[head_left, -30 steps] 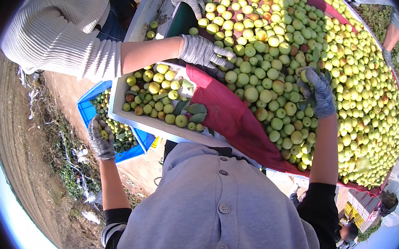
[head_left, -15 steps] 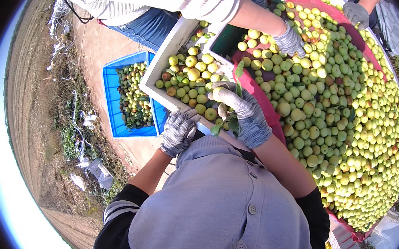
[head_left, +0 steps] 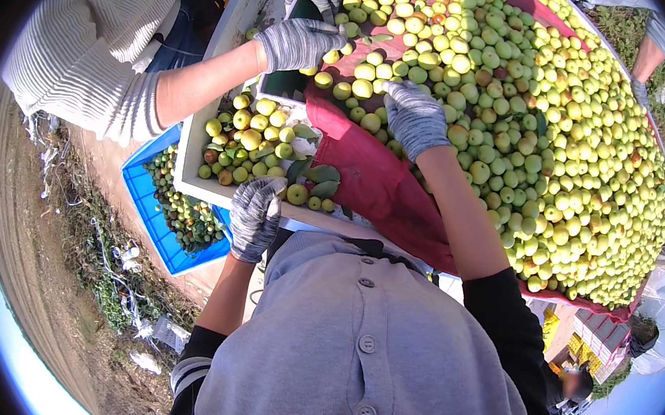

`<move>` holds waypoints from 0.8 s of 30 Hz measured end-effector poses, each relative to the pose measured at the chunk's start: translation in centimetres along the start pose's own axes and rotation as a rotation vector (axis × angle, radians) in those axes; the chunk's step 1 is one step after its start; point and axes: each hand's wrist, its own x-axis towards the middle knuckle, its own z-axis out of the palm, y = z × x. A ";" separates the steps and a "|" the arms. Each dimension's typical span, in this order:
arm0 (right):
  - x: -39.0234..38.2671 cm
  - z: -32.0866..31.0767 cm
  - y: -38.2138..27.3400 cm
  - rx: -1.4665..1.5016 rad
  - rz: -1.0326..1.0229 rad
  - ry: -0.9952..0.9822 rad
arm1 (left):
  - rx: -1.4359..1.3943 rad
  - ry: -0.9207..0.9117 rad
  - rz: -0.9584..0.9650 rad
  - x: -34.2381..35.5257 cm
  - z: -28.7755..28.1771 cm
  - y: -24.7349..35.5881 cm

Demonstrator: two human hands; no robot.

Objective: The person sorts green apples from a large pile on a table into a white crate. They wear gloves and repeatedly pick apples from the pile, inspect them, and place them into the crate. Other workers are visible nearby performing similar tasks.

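Observation:
My left hand (head_left: 255,218), in a striped grey knit glove, is closed over the near rim of a white tray (head_left: 196,136). Inside the tray lie several round yellow-green fruit (head_left: 262,140), some tinged red, with loose green leaves (head_left: 321,181) at their right. My right hand (head_left: 417,122), gloved alike, reaches palm down onto the near left edge of a large heap of the same fruit (head_left: 504,143). Its fingers are stretched out against the fruit, and I see nothing held; the fingertips are partly hidden.
Red cloth (head_left: 365,191) lies under the heap and along its near edge. A blue crate (head_left: 143,199) of darker, smaller fruit stands below on the left. A co-worker's gloved hands (head_left: 299,44) work at a dark green piece beyond the tray; another person's arm (head_left: 647,59) shows far right.
My right hand has left the tray, where it held fruit and leaves, and moved onto the heap. Leaves now lie in the tray. The co-worker's hand has drawn back from the heap.

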 end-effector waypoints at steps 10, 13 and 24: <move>0.1 0.3 1.0 0.409 0.122 -0.136 | -1.136 -0.238 -0.670 14.3 7.1 4.6; -3.7 -1.5 0.7 0.464 -0.151 0.041 | -1.498 -0.311 -0.783 14.5 7.8 5.4; -0.3 -4.1 20.0 -0.048 0.284 0.435 | -0.348 0.538 -0.667 -1.7 -6.9 -9.9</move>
